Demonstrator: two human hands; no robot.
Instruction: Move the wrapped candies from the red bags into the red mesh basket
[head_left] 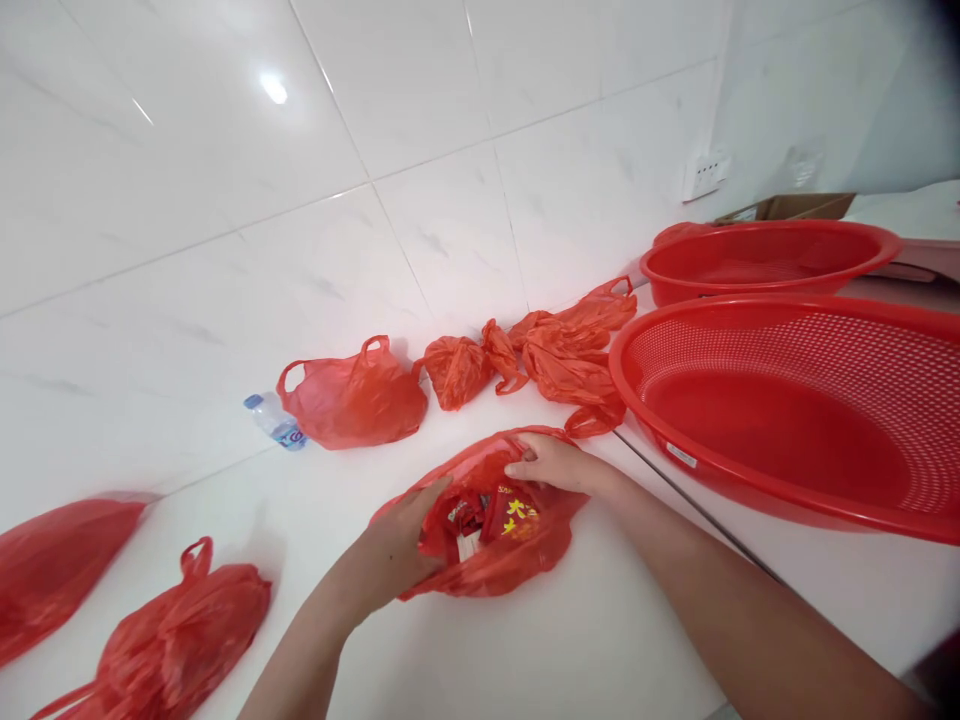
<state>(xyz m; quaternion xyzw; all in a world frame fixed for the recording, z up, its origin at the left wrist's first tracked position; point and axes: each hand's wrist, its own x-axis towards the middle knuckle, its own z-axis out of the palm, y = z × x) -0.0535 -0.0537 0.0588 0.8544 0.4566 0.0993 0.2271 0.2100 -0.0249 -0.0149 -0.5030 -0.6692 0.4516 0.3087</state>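
Observation:
In the middle of the white table lies a red plastic bag (517,575) with its mouth spread wide. Inside it I see shiny red packets (517,510) with yellow characters and a small white piece (469,546); the rest of the contents is hidden. My left hand (401,540) grips the bag's left edge, its fingertips partly hidden by the plastic. On the far right edge, my right hand (551,464) pinches the rim between thumb and fingers.
Along the tiled wall lie a red handled bag (360,395), a knotted red bag (456,370) and crumpled red bags (570,355). A water bottle (276,422) leans there. More red bags (187,630) lie left. A red perforated basket (772,430) and red basin (772,255) stand right.

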